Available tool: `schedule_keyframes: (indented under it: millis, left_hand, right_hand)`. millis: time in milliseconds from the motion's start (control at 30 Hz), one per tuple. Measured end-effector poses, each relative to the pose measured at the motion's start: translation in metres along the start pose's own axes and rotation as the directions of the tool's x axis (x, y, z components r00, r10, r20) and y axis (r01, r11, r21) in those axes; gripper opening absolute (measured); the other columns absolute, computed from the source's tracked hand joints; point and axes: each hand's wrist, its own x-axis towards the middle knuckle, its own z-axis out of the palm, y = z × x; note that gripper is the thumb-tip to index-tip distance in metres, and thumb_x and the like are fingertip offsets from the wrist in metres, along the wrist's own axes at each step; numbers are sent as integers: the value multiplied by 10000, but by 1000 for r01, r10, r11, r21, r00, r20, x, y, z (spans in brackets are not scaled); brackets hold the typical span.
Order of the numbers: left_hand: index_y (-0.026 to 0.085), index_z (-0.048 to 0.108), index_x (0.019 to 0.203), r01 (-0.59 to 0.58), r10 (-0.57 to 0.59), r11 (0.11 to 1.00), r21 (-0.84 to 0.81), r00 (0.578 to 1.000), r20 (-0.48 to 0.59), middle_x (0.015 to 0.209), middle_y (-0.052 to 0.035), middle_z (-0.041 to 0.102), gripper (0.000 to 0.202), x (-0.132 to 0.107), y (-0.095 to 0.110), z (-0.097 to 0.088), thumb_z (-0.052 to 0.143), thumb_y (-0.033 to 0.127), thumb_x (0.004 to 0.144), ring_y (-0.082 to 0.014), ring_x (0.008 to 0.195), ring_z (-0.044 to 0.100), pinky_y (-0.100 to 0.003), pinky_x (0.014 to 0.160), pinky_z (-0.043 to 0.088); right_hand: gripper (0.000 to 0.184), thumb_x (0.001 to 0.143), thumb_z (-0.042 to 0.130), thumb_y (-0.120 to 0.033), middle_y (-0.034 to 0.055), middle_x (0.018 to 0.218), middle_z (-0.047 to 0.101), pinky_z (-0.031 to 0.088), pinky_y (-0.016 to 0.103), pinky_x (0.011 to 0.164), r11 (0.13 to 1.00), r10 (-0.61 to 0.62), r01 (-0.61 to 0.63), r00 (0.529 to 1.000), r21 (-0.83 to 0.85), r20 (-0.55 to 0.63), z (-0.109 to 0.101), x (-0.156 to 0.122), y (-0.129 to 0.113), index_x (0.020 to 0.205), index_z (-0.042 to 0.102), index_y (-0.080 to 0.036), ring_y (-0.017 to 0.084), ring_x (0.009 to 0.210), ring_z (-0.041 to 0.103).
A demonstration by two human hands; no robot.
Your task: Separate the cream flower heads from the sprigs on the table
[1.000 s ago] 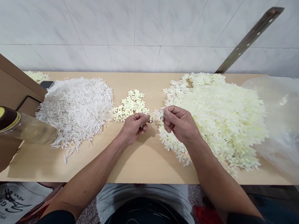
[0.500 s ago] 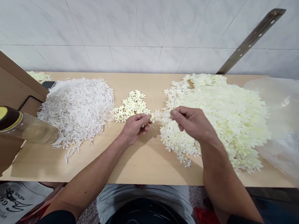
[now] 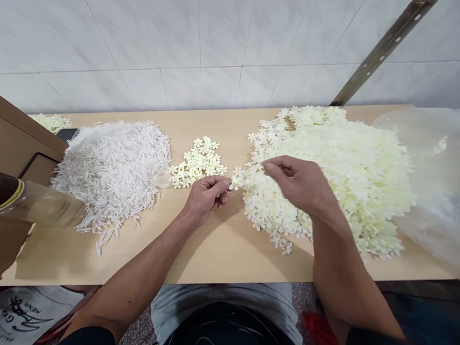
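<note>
Head view: left hand (image 3: pixel 207 198), thumb and forefinger pinched together, a small pale-yellow, open-petalled flower (image 3: pixel 235 182) held at the fingertips, located between the two flower lots and close to the larger. Right hand (image 3: pixel 299 181), fingers curled inward, thumb near forefinger, over the near-left part of a large heap of pale yellow-white flowers (image 3: pixel 353 164); whether it grips anything cannot be told. Just beyond the left hand, a small cluster of pale-yellow flowers (image 3: pixel 199 162). Left of that, a mound of thin white sticks (image 3: pixel 116 163). Beside the mound, a clear bottle with a brown-and-yellow lid (image 3: pixel 53 201). At far right, a crumpled translucent plastic sheet (image 3: pixel 439 154) adjoining the large heap. All upon a light tan tabletop (image 3: pixel 222 251), against a wall of white marbled tiles (image 3: pixel 180 28).
</note>
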Motion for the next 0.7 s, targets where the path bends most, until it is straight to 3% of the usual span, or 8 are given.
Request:
schedule_keyframes:
  millis: [100, 200, 300, 433, 600, 700]
  left_hand:
    - [156, 714, 821, -38, 37, 998, 58, 999, 9, 577, -4, 578, 395, -1, -1, 1, 817, 536, 782, -93, 492, 501, -223, 456, 354]
    - [159, 721, 843, -89, 88, 991, 98, 996, 15, 569, -3, 584, 402, 0, -3, 1, 801, 550, 798, -94, 475, 492, -230, 461, 371]
    - [160, 721, 838, -115, 119, 982, 153, 993, -19, 565, -3, 588, 417, -1, -6, 1, 800, 567, 792, -96, 471, 490, -237, 471, 391]
    - [163, 712, 805, -151, 175, 951, 270, 982, -67, 560, -1, 586, 406, -2, -7, 2, 770, 565, 823, -95, 476, 492, -232, 479, 389]
    - [174, 669, 759, -197, 243, 921, 337, 965, -98, 569, 1, 591, 391, -3, -5, 3, 743, 545, 858, -93, 500, 508, -223, 510, 406]
    - [177, 659, 769, -171, 213, 943, 286, 969, -124, 566, 5, 580, 411, -1, -4, 2, 748, 570, 847, -93, 487, 502, -221, 479, 391]
  right_hand:
    - [462, 975, 581, -607, 19, 645, 647, 418, 282, 496, 972, 18, -75, 968, 222, 250, 24, -1, -13, 1033, 776, -192, 150, 524, 557]
    - [474, 948, 608, -631, -26, 559, 539, 368, 259, 436, 920, 50, -190, 924, 341, 380, 39, -3, -17, 988, 780, -191, 113, 441, 472]
    - [459, 877, 702, -627, -44, 501, 485, 340, 251, 420, 885, 114, -266, 920, 383, 375, 45, -3, -14, 933, 785, -179, 107, 419, 442]
    - [443, 812, 772, -613, -32, 502, 526, 359, 252, 423, 890, 157, -284, 926, 358, 344, 47, -3, -11, 854, 775, -172, 108, 423, 461]
    - [415, 836, 759, -583, -32, 484, 518, 323, 244, 413, 907, 175, -280, 930, 315, 324, 42, -2, -11, 785, 743, -171, 102, 420, 443]
    - [451, 868, 721, -614, -33, 492, 508, 320, 245, 430, 902, 127, -247, 935, 354, 330, 38, -1, -8, 770, 712, -174, 102, 431, 449]
